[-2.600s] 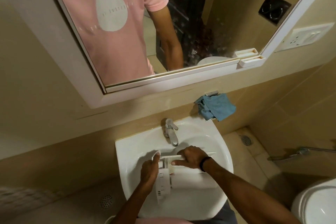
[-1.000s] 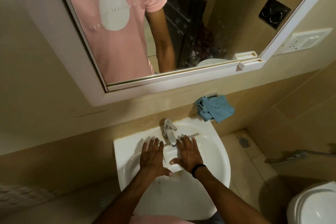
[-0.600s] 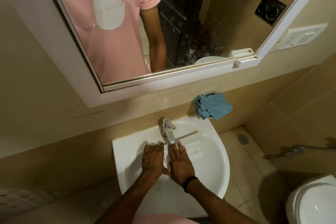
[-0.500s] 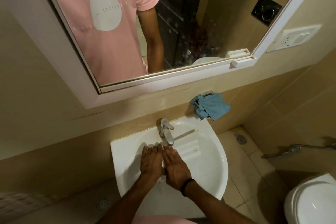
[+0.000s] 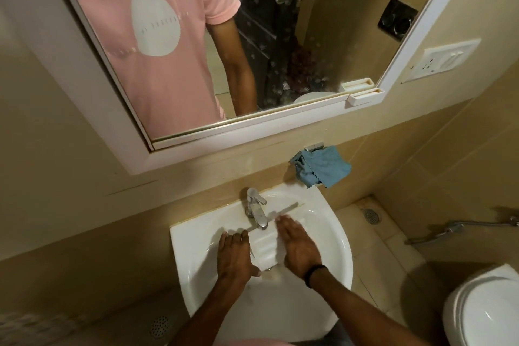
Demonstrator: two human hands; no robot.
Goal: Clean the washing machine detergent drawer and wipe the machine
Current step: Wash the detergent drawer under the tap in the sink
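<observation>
Setting: small tiled bathroom, seen from above a white sink [image 5: 182,241] fixed to the wall

Drawer: the white detergent drawer [image 5: 265,247] lies down in the basin, right under the chrome tap [image 5: 257,209], its long side pointing away from the person. You can see ribbed compartments on top, but it's too washed out for finer detail

Left hand [image 5: 234,255]: palm down, fingers stretched out flat, right up against the drawer's left side, thumb near its closest corner. Not wrapped round anything

Right hand [image 5: 299,250]: same deal on the drawer's right side, flat with fingers straight and pointing at the tap. The fingertips are a bit blurry. Black band [image 5: 316,275] on the wrist

Grip: both hands spread, the drawer sits between them. Honestly can't tell if they're pressing on it or just alongside

Cloth: a blue cloth [image 5: 320,167] hangs bunched on the wall, just above the sink's back right corner

Mirror [image 5: 280,121]: white frame, shows a pink tee with a white oval print, plus a dark door

Other stuff: toilet [image 5: 483,312] bottom right, switch plate [image 5: 441,60] on the wall
</observation>
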